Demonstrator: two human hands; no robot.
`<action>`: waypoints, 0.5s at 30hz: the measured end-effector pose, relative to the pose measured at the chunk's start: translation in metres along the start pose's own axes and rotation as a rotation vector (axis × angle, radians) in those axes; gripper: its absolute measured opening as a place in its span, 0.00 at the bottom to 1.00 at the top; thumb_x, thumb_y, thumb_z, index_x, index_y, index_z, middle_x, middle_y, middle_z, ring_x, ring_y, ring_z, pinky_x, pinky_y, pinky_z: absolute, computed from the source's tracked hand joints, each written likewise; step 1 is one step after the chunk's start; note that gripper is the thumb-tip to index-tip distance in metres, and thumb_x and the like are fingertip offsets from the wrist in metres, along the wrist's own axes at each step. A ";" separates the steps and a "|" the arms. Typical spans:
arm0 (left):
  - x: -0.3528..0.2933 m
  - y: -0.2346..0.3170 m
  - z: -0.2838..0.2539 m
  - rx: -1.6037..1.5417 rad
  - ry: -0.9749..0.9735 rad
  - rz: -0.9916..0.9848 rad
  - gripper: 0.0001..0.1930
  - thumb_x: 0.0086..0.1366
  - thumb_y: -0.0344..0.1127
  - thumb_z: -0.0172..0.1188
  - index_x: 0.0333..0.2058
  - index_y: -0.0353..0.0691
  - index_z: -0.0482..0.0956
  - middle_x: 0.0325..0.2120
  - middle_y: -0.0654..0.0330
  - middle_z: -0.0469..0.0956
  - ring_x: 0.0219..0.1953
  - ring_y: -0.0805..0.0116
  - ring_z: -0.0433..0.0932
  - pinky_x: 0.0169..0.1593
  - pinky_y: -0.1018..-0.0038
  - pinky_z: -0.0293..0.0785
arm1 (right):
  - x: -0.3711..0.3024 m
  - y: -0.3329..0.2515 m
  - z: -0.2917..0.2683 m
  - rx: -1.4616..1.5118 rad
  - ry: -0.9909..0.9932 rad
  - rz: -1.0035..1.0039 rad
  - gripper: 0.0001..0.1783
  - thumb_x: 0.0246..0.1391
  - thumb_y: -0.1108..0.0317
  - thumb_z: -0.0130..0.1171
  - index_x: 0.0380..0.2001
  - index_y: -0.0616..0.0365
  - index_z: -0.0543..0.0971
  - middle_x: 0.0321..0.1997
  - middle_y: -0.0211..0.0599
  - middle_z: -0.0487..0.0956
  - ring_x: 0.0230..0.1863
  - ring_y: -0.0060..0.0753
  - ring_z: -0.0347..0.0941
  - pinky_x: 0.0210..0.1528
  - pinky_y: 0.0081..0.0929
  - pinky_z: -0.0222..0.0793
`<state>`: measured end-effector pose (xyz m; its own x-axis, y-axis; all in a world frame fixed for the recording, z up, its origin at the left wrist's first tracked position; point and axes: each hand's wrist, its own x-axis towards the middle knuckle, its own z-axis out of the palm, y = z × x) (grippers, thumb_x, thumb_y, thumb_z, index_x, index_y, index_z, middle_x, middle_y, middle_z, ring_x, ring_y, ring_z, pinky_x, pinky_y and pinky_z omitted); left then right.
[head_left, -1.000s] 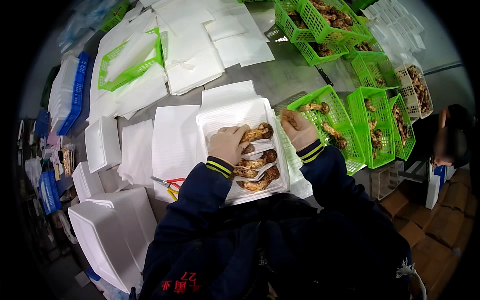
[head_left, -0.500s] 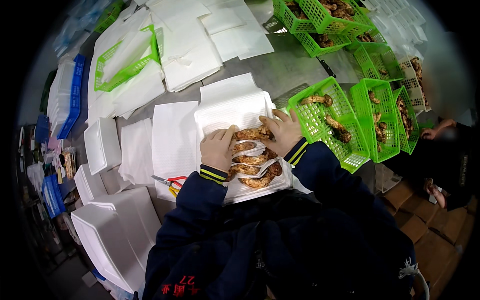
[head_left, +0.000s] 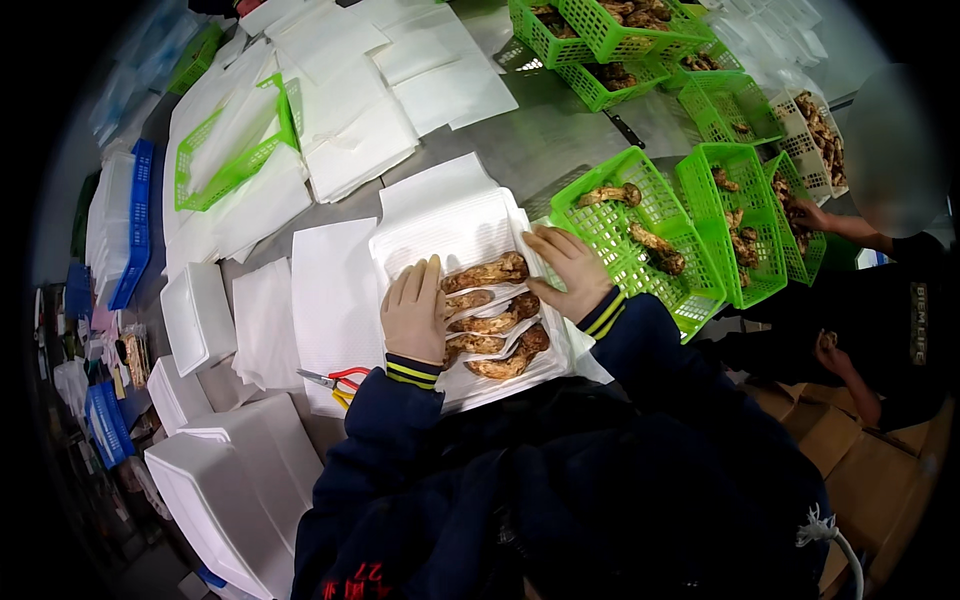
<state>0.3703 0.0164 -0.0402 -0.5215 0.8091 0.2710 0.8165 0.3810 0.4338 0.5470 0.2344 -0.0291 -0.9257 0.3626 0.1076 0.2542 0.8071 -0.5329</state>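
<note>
A white foam box (head_left: 388,240) lined with white paper lies in front of me. Several brown-and-cream mushrooms are laid in a column inside it, with folds of paper between them; the farthest mushroom (head_left: 487,272) lies crosswise below the bare paper lining (head_left: 445,215). Gloved, my left hand (head_left: 413,312) rests flat along the box's left side, fingers straight, beside the mushroom stems. My right hand (head_left: 567,268), also gloved, is at the right rim with its fingers apart, a little away from the farthest mushroom. Neither hand holds anything.
Right of the box, a green basket (head_left: 665,215) holds a few mushrooms; more baskets (head_left: 735,215) stand beyond. A knife (head_left: 626,130) lies behind. Red-and-yellow-handled scissors (head_left: 342,383) and foam boxes (head_left: 235,470) are at left. A co-worker's hand (head_left: 808,215) reaches into a basket.
Both my hands have let go of the farthest mushroom and drawn apart, the left flattening out, the right shifting to the rim. At the right, the co-worker's hand has moved into a basket.
</note>
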 end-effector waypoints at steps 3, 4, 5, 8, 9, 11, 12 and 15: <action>0.012 0.032 -0.003 0.084 -0.073 0.109 0.32 0.65 0.35 0.61 0.68 0.42 0.65 0.65 0.47 0.67 0.67 0.44 0.63 0.69 0.51 0.58 | -0.037 0.009 -0.008 0.106 0.185 0.011 0.29 0.55 0.65 0.64 0.60 0.59 0.74 0.59 0.50 0.77 0.59 0.54 0.72 0.63 0.44 0.68; 0.019 0.045 0.007 0.061 -0.170 0.141 0.36 0.64 0.41 0.63 0.69 0.43 0.63 0.68 0.49 0.61 0.70 0.42 0.57 0.71 0.47 0.51 | -0.054 0.014 -0.015 0.113 0.197 0.021 0.27 0.55 0.68 0.64 0.59 0.62 0.75 0.57 0.53 0.78 0.58 0.56 0.74 0.62 0.44 0.69; 0.019 0.055 0.013 0.120 -0.196 0.163 0.37 0.63 0.45 0.63 0.69 0.43 0.63 0.69 0.50 0.61 0.70 0.42 0.56 0.71 0.46 0.51 | -0.071 0.011 -0.011 0.150 0.190 0.008 0.26 0.56 0.69 0.63 0.58 0.62 0.75 0.56 0.53 0.78 0.57 0.55 0.75 0.61 0.44 0.70; 0.016 0.058 0.041 0.190 -0.192 0.160 0.42 0.59 0.54 0.64 0.69 0.44 0.63 0.70 0.53 0.61 0.71 0.42 0.55 0.70 0.42 0.48 | -0.084 0.002 0.005 0.213 0.134 0.038 0.21 0.59 0.70 0.59 0.56 0.62 0.76 0.53 0.51 0.80 0.52 0.54 0.76 0.54 0.46 0.73; 0.012 0.056 0.049 0.194 -0.219 0.164 0.43 0.59 0.54 0.64 0.69 0.44 0.62 0.70 0.53 0.60 0.71 0.42 0.54 0.71 0.43 0.48 | -0.087 0.001 0.009 0.214 0.139 0.049 0.22 0.59 0.70 0.58 0.56 0.61 0.76 0.52 0.51 0.80 0.51 0.54 0.77 0.54 0.45 0.73; 0.001 0.051 0.055 0.244 -0.253 0.158 0.44 0.57 0.54 0.65 0.70 0.44 0.61 0.70 0.53 0.59 0.71 0.42 0.54 0.71 0.43 0.47 | -0.096 0.000 0.018 0.259 0.125 0.061 0.22 0.59 0.70 0.58 0.57 0.60 0.75 0.51 0.50 0.80 0.50 0.55 0.77 0.53 0.44 0.74; 0.001 0.052 0.055 0.269 -0.251 0.165 0.45 0.57 0.53 0.66 0.70 0.44 0.61 0.70 0.53 0.59 0.71 0.42 0.54 0.71 0.43 0.47 | -0.100 0.001 0.021 0.279 0.114 0.073 0.22 0.59 0.70 0.58 0.57 0.59 0.75 0.51 0.50 0.80 0.50 0.55 0.77 0.53 0.44 0.74; 0.001 0.062 0.058 0.296 -0.277 0.206 0.45 0.57 0.52 0.66 0.70 0.42 0.60 0.70 0.53 0.59 0.71 0.42 0.54 0.71 0.44 0.47 | -0.123 0.002 0.030 0.283 0.210 0.110 0.23 0.60 0.70 0.57 0.59 0.57 0.75 0.50 0.49 0.81 0.49 0.54 0.77 0.51 0.44 0.74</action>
<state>0.4343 0.0668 -0.0628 -0.2875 0.9554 0.0680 0.9530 0.2782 0.1199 0.6531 0.1772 -0.0685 -0.8124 0.5510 0.1909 0.2340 0.6079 -0.7588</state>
